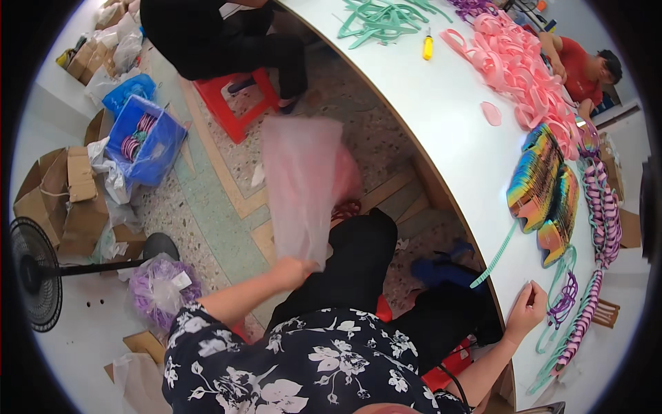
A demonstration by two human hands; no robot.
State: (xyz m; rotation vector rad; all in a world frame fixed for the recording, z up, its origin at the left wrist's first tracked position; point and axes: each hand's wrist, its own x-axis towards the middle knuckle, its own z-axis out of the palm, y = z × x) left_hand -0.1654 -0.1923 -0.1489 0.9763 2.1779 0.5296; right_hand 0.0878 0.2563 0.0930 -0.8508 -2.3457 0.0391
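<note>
My left hand (295, 272) is closed on the lower end of a clear plastic bag (300, 179), which stands up over the floor beside my knee. Partly behind it is a pinkish-red bag (347, 176). My right hand (526, 312) rests at the table's edge with its fingers curled, and nothing shows in it. Close by on the table lie a purple cord bundle (567, 297) and a pale green strap (495, 255). Beyond them sit stacked shiny rainbow-coloured curved pieces (541, 186), perhaps lenses, and a long row of pink-and-purple banded pieces (600, 207).
Pink straps (507, 62) heap on the white table (427, 103), with green straps (383, 21) and a yellow-handled screwdriver (427, 47). A blue bin (155, 155), cardboard boxes (52, 200), a fan (34, 272) and a red stool (234, 117) stand left. Two other people sit nearby.
</note>
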